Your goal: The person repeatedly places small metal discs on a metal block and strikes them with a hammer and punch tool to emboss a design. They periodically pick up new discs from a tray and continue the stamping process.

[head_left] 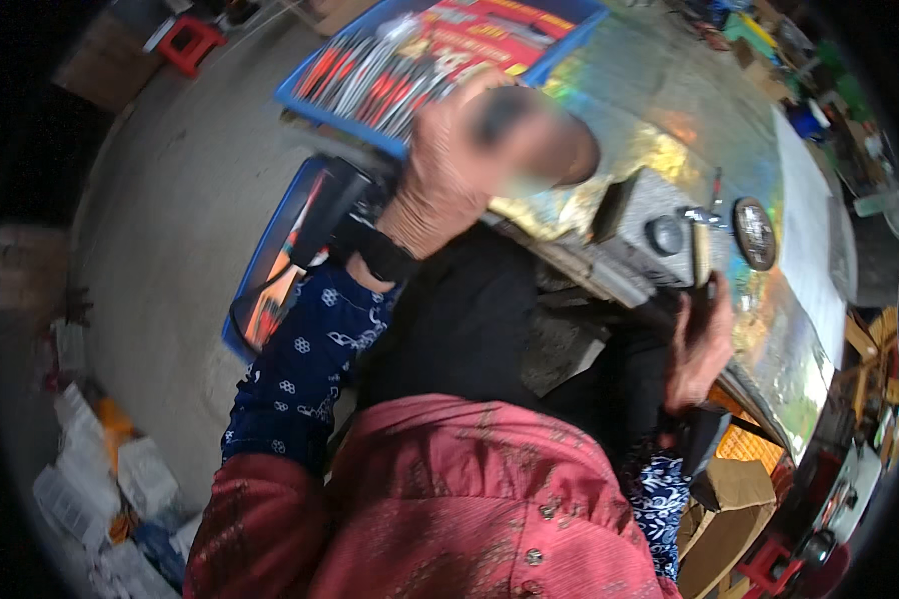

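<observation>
My left hand (445, 165) is raised between the blue tray and the grey block. Its fingers are closed on something round with a dark brown edge (581, 155); most of it is smeared, so its kind cannot be told. By the near side of a grey block (639, 215) is my right hand (701, 344), thumb and forefinger apart. A round dark grey piece (664, 236) rests on the block. Just beyond my right fingertips, a narrow pale strip (702, 252) stands against the block's side. An oval brown piece with a patterned top (754, 233) lies further right.
A blue tray (288, 100) holds rows of thin red-and-grey items and red packages. Below it a second blue bin (235, 324) holds orange-and-black items. The worktable (619, 90) has a shiny, crinkled cover. A red stool (190, 45) and cardboard (734, 519) stand around.
</observation>
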The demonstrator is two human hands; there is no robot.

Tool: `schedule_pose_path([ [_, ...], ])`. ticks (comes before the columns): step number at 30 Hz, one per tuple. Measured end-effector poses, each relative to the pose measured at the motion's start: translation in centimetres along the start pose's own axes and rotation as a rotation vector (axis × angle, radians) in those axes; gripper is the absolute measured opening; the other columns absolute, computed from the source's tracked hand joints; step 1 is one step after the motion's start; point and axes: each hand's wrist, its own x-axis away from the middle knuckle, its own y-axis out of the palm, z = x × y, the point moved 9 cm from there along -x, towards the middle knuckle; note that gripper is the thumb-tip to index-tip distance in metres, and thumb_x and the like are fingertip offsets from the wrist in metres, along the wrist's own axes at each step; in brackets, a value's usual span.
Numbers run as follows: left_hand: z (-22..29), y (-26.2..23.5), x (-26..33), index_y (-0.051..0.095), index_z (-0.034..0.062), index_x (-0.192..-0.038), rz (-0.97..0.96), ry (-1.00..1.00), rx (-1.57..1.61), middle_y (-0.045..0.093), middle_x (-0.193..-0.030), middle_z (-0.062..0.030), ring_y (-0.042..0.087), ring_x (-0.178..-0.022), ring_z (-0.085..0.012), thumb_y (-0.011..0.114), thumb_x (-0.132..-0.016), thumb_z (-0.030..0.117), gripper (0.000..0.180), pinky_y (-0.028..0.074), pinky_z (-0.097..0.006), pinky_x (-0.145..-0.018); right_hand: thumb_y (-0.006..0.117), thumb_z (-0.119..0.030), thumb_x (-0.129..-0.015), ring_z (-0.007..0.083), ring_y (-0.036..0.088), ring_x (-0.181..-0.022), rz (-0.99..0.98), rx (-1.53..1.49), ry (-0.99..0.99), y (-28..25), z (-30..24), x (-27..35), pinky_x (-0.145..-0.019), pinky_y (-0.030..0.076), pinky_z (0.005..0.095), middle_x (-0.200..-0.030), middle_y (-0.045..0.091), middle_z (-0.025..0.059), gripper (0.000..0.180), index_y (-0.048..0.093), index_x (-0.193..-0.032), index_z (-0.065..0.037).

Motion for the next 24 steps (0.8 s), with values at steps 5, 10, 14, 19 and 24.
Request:
schedule_pose_path([
  [5, -3.2, -12.4, 3.0, 0.062, 0.0074, -0.090, 0.128, -0.192, -0.150, 0.062, -0.072, 0.0004, 0.058, -0.061, -0.0070, 0.065, -0.093, 0.017, 0.010, 0.050, -0.022, -0.055, 0.066, -0.006, -0.087, 0.0279, 0.064, -0.097, -0.043, -0.091, 0.041, 0.5, 1.3, -0.4, -0.089, 0.049, 0.0363, -0.109, 0.065, 0.0184, 0.043, 0.054, -0.129, -0.005],
  [10, -9.5, -23.6, 11.2, 0.060, 0.0014, -0.081, 0.308, -0.542, -0.552, 0.056, -0.061, -0.0020, 0.051, -0.056, -0.0097, 0.071, -0.087, 0.022, 0.024, 0.042, -0.028, -0.051, 0.065, -0.014, -0.091, 0.0286, 0.063, -0.104, -0.071, -0.045, 0.038, 0.7, 2.0, -0.4, -0.089, 0.048, 0.0386, -0.112, 0.064, 0.0192, 0.043, 0.052, -0.131, -0.006],
  [14, -13.3, -29.5, 19.9, 0.062, -0.0020, -0.085, 0.263, -0.697, -0.767, 0.062, -0.068, -0.0147, 0.060, -0.063, -0.0227, 0.071, -0.085, 0.026, 0.030, 0.048, -0.037, -0.061, 0.063, -0.016, -0.093, 0.0267, 0.060, -0.109, -0.093, -0.059, 0.003, 1.1, 2.4, -0.7, -0.093, 0.047, 0.0375, -0.122, 0.061, 0.0192, 0.045, 0.049, -0.134, -0.005],
  [19, -15.4, -33.4, 30.5, 0.063, -0.0013, -0.089, 0.275, -0.855, -1.035, 0.066, -0.078, -0.0222, 0.066, -0.074, -0.0386, 0.071, -0.083, 0.032, 0.035, 0.051, -0.043, -0.067, 0.059, -0.008, -0.092, 0.0304, 0.060, -0.106, -0.040, 0.062, -0.208, 0.6, 1.0, -0.8, -0.093, 0.047, 0.0397, -0.115, 0.061, 0.0197, 0.043, 0.048, -0.133, -0.003],
  [24, -15.7, -28.8, 34.9, 0.063, 0.0022, -0.093, 0.140, -0.765, -1.055, 0.067, -0.080, -0.0181, 0.065, -0.074, -0.0352, 0.071, -0.084, 0.029, 0.029, 0.051, -0.042, -0.068, 0.061, -0.010, -0.089, 0.0351, 0.060, -0.101, -0.028, 0.183, -0.229, 0.2, 0.6, -1.2, -0.090, 0.045, 0.0433, -0.112, 0.062, 0.0203, 0.041, 0.053, -0.128, -0.004],
])
